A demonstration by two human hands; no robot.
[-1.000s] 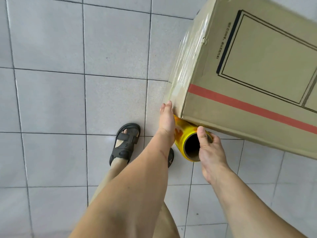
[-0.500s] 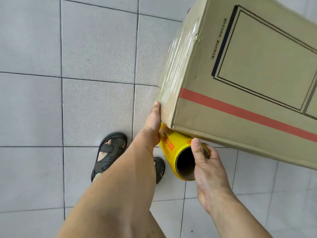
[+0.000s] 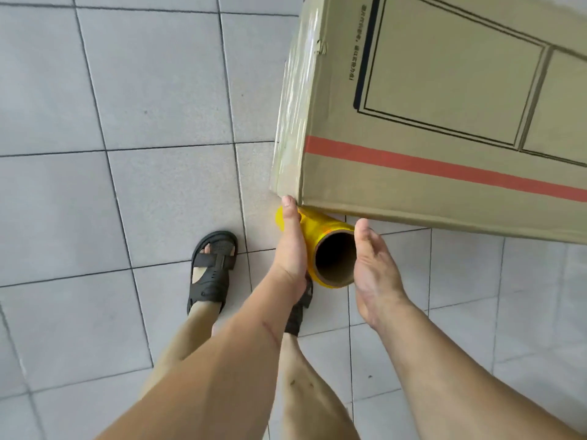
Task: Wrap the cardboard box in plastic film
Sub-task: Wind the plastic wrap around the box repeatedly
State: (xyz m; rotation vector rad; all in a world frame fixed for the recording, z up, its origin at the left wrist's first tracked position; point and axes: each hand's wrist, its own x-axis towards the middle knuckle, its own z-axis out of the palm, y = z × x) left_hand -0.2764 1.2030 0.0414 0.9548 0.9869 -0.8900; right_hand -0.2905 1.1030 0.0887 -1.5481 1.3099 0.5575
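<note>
Since the earlier frames, the right hand (image 3: 373,268) had loosened: its thumb, previously hooked over the rim of the roll's open end, now stood straight up beside that rim, and the palm lay flat against the roll's right side with the fingers extended. The roll of plastic film (image 3: 320,241) had stayed tucked under the near bottom corner of the box.

A large cardboard box (image 3: 444,122) filled the upper right of the view, standing on the floor and marked with a red stripe, black outlined rectangles and a line of small print. Its left face was covered with glossy, wrinkled clear film (image 3: 290,122).

The roll was yellow, with its hollow brown cardboard core facing the camera. The left hand (image 3: 290,246) lay along the roll's left side, its uppermost fingertip touching the box's bottom corner. So the two hands were apart, one pressed on each side of the roll, neither visibly closed around it.

Below the hands were the person's bare forearms and legs. The left foot wore a black sandal (image 3: 212,271); the other sandal was mostly hidden behind the left forearm. Pale grey floor tiles (image 3: 127,90) with dark grout lines lay all around.
</note>
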